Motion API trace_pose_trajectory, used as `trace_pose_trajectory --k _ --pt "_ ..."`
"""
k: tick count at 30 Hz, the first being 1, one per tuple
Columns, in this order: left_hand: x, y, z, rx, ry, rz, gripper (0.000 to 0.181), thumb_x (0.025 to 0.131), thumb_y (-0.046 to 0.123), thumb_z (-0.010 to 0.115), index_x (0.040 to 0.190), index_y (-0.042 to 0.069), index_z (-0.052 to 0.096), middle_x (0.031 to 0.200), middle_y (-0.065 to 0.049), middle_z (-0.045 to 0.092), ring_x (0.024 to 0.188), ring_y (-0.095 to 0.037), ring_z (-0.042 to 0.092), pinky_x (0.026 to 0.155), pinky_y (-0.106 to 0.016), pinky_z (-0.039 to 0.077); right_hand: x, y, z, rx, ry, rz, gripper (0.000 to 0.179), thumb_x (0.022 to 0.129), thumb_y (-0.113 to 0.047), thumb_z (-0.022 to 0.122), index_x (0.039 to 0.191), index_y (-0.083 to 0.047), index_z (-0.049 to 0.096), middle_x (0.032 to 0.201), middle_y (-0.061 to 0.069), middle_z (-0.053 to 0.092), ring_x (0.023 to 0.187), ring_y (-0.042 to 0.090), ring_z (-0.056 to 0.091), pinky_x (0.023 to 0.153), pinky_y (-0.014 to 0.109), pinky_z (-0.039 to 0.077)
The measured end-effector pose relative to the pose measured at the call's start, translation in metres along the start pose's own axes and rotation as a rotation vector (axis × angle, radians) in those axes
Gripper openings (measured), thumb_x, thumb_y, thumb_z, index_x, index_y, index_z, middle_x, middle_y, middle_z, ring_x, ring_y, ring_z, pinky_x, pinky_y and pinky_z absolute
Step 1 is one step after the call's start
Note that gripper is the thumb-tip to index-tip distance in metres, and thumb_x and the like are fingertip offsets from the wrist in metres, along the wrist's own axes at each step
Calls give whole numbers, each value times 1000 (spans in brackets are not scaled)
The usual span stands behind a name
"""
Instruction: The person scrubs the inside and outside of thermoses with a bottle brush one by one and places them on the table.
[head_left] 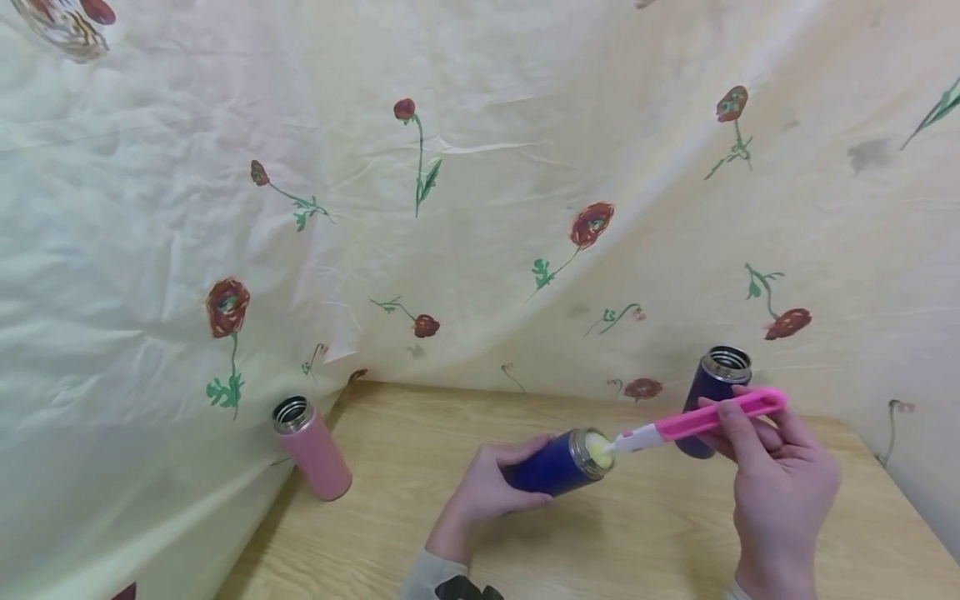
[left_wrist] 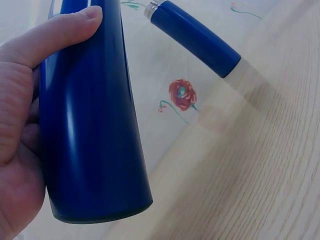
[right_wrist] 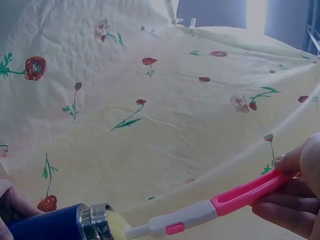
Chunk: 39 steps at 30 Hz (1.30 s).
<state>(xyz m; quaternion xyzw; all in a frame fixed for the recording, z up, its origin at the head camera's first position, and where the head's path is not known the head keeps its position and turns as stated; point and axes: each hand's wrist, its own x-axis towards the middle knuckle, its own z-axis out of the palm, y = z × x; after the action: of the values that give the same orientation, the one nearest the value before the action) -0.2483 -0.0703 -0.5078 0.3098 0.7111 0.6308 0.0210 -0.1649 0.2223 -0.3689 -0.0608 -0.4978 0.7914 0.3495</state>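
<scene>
My left hand (head_left: 491, 485) grips a dark blue vacuum flask (head_left: 551, 467) round its body, tilted with its open steel mouth toward the right. In my right hand (head_left: 783, 475) is a bottle brush by its pink handle (right_wrist: 250, 192), with a white neck. The brush's pale yellow sponge head (head_left: 597, 448) sits at the flask's mouth, partly inside; how deep it reaches is hidden. In the left wrist view the held flask's base hangs above the table, the thumb across its side.
A second dark blue flask (head_left: 705, 387) stands uncapped behind my right hand. On the left of the wooden table (head_left: 420, 433) stands an uncapped pink flask (head_left: 318, 458). A flower-patterned cloth (head_left: 480, 250) hangs behind and along the left side.
</scene>
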Motion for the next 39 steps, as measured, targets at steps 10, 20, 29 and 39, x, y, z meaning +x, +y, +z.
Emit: trace_pose_trajectory --k 10,20,29,39 --pt "2 1 -4 66 -7 42 78 71 1 99 142 12 70 139 -2 69 129 -20 65 115 -37 46 2 -7 -4 88 79 -35 45 83 5 88 121 19 69 95 23 79 73 28 79 65 40 59" --pt "0 1 -8 67 -3 42 79 71 1 98 143 14 69 141 0 67 132 -21 64 116 -39 45 -2 -10 -8 92 99 -21 41 86 -2 86 117 18 67 98 24 79 81 29 80 72 39 60" --pt "-2 -2 -13 87 3 50 79 71 4 98 144 16 69 142 0 67 130 -22 65 114 -41 47 -1 -10 -8 154 115 -76 41 87 -1 84 117 20 65 99 27 78 83 31 80 74 40 60" --pt "-3 0 -17 41 -23 40 77 71 1 97 142 14 70 140 4 69 128 -21 67 113 -39 48 -1 -11 -12 100 23 -78 31 94 -1 77 116 17 62 101 25 78 85 28 81 74 37 62"
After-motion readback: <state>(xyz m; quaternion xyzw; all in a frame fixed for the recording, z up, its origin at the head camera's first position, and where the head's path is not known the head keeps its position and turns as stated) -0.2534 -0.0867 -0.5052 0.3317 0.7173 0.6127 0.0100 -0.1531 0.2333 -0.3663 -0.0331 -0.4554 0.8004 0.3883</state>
